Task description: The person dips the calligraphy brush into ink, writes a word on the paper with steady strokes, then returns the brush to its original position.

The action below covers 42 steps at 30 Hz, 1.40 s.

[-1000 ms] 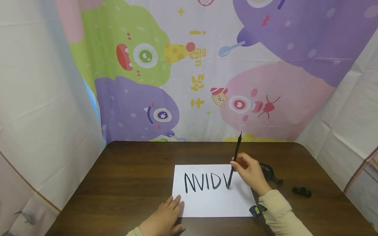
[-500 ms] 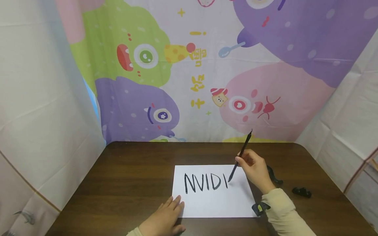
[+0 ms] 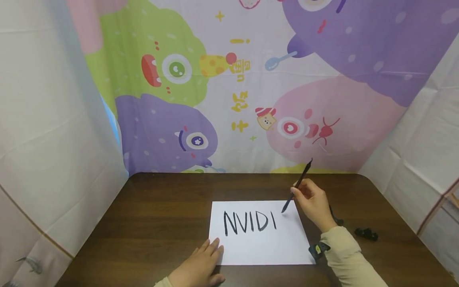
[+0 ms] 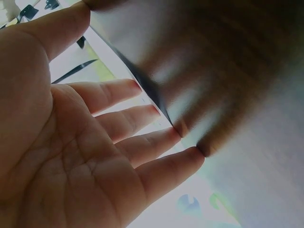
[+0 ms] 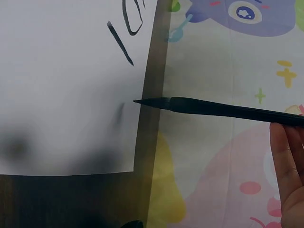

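Note:
A white sheet of paper (image 3: pixel 263 249) lies on the dark wooden table (image 3: pixel 154 223). Black brush letters (image 3: pixel 251 221) reading "NVIDI" run across its upper half. My right hand (image 3: pixel 314 202) pinches a slim black writing brush (image 3: pixel 297 186) over the paper's upper right part. Its dark tip points down to the left, apart from the last stroke. In the right wrist view the brush (image 5: pixel 213 107) shows a pointed tip, seemingly just off the sheet. My left hand (image 3: pixel 199 262) rests with straight fingers on the paper's lower left edge; the left wrist view shows its palm (image 4: pixel 85 166).
Right of the paper, a small black object (image 3: pixel 366 233) lies on the table. Another black object (image 3: pixel 337 217) is mostly hidden behind my right hand. A cartoon-printed curtain (image 3: pixel 244 151) hangs behind the table, with pale cloth walls on both sides.
My right hand has lifted the brush from the bottom of the last straight stroke and moved it up and right. The stroke is now fully visible. My left hand has stayed in place.

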### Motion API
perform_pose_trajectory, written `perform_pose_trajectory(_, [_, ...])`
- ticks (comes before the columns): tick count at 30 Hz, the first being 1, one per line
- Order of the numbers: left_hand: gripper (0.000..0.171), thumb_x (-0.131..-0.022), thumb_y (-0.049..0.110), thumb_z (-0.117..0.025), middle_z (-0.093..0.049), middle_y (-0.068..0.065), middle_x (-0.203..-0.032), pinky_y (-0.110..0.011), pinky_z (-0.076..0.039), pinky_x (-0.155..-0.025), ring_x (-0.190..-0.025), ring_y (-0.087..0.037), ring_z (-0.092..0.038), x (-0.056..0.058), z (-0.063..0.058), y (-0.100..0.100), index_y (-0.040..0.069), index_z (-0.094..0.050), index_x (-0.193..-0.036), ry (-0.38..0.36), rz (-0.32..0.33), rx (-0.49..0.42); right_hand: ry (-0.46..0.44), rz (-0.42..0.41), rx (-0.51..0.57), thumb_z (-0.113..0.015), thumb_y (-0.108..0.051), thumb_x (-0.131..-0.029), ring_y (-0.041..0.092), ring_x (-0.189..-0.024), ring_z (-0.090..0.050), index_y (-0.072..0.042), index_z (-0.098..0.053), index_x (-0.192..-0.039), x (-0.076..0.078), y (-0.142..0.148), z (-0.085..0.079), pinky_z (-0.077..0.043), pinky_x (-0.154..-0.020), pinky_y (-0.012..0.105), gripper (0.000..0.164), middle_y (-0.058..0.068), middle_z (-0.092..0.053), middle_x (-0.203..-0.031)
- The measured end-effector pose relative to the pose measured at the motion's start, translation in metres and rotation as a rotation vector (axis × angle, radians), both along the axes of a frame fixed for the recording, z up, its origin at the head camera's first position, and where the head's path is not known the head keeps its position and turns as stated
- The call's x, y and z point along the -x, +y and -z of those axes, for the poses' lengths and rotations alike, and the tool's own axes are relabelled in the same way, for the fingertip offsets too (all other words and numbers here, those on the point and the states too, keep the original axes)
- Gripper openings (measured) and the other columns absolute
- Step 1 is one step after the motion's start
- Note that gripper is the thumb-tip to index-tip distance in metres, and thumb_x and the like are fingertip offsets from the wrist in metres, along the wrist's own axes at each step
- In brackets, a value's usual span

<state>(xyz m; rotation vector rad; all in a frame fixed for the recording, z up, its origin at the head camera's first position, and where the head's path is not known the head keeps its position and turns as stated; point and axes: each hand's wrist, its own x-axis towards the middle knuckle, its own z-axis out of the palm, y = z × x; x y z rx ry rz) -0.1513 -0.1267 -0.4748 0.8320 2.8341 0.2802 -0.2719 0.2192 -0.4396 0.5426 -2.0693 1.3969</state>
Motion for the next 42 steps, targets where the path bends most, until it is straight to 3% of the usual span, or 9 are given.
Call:
perform_pose_trajectory(8, [0.073,-0.084,0.045,-0.072,-0.043,-0.021,-0.15,-0.063,-0.045,-0.099,-0.135,-0.046,-0.043,0.001,0.001,0.0,0.001,-0.051,-0.139,-0.012,0.001,0.001,0.01,0.032,-0.02,-0.069,0.009,-0.084,0.007,-0.073,-0.069,0.004,-0.062,-0.093,0.0,-0.001,0.005,-0.056,-0.066,0.014,0.013,0.017,-0.069,-0.082])
perform_pose_trajectory(15, [0.073,-0.084,0.044,-0.072,-0.044,-0.022,-0.15,-0.064,-0.045,-0.098,-0.135,-0.047,-0.043,0.0,0.002,0.0,0.001,-0.051,-0.139,-0.001,0.007,-0.006,0.056,0.079,-0.113,-0.069,0.013,-0.081,0.001,-0.074,-0.066,0.007,-0.062,-0.092,-0.014,-0.01,-0.008,-0.051,-0.066,0.008,0.014,0.021,-0.07,-0.081])
perform_pose_trajectory(21, [0.073,-0.084,0.044,-0.072,-0.044,-0.022,-0.15,-0.064,-0.045,-0.098,-0.134,-0.048,-0.044,0.0,0.001,0.0,0.0,-0.051,-0.139,0.006,0.012,-0.007,0.006,0.112,-0.139,-0.071,0.004,-0.084,-0.004,-0.076,-0.063,-0.002,-0.064,-0.094,-0.007,-0.005,0.006,-0.051,-0.067,0.008,0.013,0.011,-0.073,-0.082])
perform_pose_trajectory(25, [0.073,-0.084,0.044,-0.072,-0.044,-0.022,-0.15,-0.064,-0.045,-0.098,-0.134,-0.048,-0.044,0.0,0.001,0.0,0.0,-0.051,-0.139,0.003,0.013,-0.002,-0.008,0.104,-0.148,-0.072,0.0,-0.085,-0.004,-0.074,-0.062,-0.006,-0.065,-0.094,-0.003,-0.001,0.014,-0.052,-0.065,0.012,0.014,0.006,-0.072,-0.081])
perform_pose_trajectory(32, [0.073,-0.084,0.044,-0.072,-0.043,-0.022,-0.15,-0.064,-0.044,-0.099,-0.135,-0.048,-0.043,0.001,0.0,0.0,0.0,-0.051,-0.139,-0.02,0.007,0.002,-0.025,0.08,-0.154,-0.073,-0.001,-0.084,0.0,-0.068,-0.062,-0.007,-0.065,-0.094,-0.007,-0.002,0.011,-0.052,-0.062,0.015,0.014,0.002,-0.069,-0.077])
perform_pose_trajectory(42, [0.073,-0.085,0.044,-0.071,-0.043,-0.023,-0.15,-0.065,-0.045,-0.098,-0.135,-0.048,-0.043,0.0,0.0,0.0,0.0,-0.05,-0.139,-0.002,0.013,-0.009,-0.057,0.04,-0.14,-0.073,-0.001,-0.085,-0.001,-0.069,-0.062,-0.005,-0.066,-0.095,-0.01,-0.004,0.008,-0.055,-0.064,0.015,0.013,0.006,-0.069,-0.076])
